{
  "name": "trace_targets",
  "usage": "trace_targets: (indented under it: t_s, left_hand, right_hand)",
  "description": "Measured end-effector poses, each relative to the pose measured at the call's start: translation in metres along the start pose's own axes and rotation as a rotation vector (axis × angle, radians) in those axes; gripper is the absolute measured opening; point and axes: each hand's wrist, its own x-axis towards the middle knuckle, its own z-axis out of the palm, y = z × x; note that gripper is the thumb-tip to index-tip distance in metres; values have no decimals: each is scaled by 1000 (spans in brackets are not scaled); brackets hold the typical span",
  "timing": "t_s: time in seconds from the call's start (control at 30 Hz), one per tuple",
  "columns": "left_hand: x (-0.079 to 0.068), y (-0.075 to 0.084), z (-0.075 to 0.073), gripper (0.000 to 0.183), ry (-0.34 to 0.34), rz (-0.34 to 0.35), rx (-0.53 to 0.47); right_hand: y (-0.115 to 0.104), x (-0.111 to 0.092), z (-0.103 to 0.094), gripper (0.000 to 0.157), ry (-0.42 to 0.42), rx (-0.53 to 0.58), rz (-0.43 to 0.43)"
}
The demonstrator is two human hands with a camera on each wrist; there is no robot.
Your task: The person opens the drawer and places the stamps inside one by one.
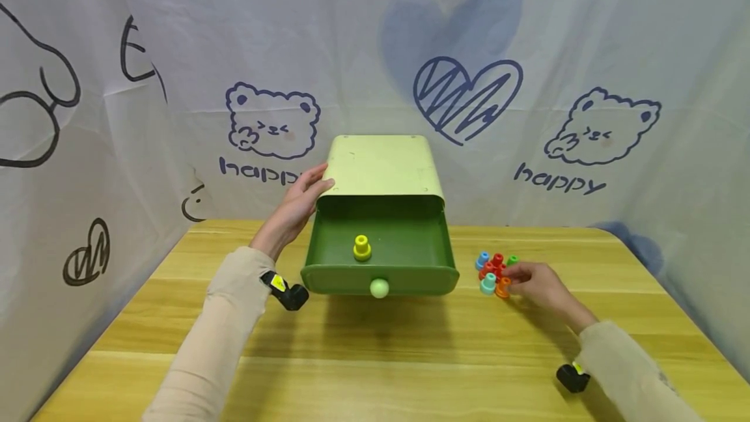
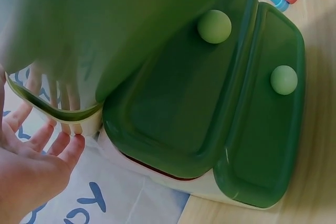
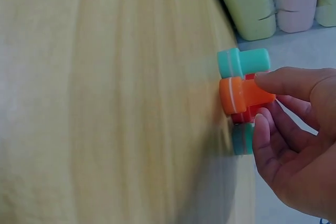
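Note:
A small cabinet with a pale yellow-green top (image 1: 383, 165) stands mid-table. Its upper green drawer (image 1: 410, 281) is pulled out, and a yellow stepped peg (image 1: 362, 249) stands upright inside it. Against the cabinet's left side rests my left hand (image 1: 295, 207); the left wrist view has its extended fingers (image 2: 68, 148) touching the wall. To the right of the cabinet, my right hand (image 1: 541, 285) pinches an orange peg (image 3: 241, 95) between thumb and fingers, at the edge of a cluster. Beside it stand a turquoise peg (image 1: 488, 284), red pegs (image 1: 497, 259), a blue peg (image 1: 482, 260) and a green peg (image 1: 512, 260).
Below the open drawer are two closed green drawers (image 2: 173, 103) with round pale knobs (image 2: 284, 80). The wooden table (image 1: 381, 370) extends in front and to both sides. A white printed cloth (image 1: 363, 38) hangs behind and at the sides.

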Motion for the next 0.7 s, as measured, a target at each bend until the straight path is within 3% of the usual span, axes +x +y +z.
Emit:
trace_targets:
  t_s: [0.23,0.7]
  left_hand:
    - [0,0,-1,62,1,-4,-6]
    - [1,0,0,62,-5,-6,-6]
  right_hand:
    - [3,-4,4,32,-56,45,-5]
    - [5,-4,4,32,-43,14,-17]
